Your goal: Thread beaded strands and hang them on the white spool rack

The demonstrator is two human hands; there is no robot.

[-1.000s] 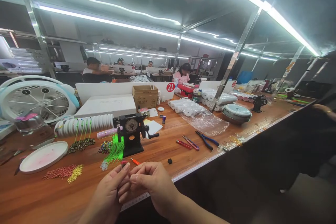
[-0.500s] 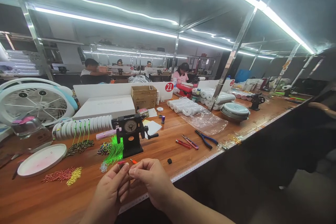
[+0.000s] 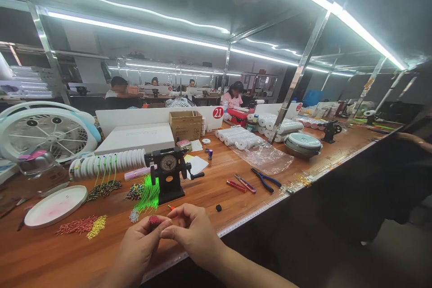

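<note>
Showing in the left hand (image 3: 139, 242) is a small crimson piece (image 3: 154, 220).

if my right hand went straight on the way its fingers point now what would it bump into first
Most likely the left hand: the right hand points toward it, and any gap between them is hard to judge from this view.

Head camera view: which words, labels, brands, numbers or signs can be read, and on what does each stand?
"21": red round sticker on white partition board.
Too small or blurred to read:
brown cardboard box;
round dial on black crank machine;
white measuring strip;
farther red round stickers.
</note>
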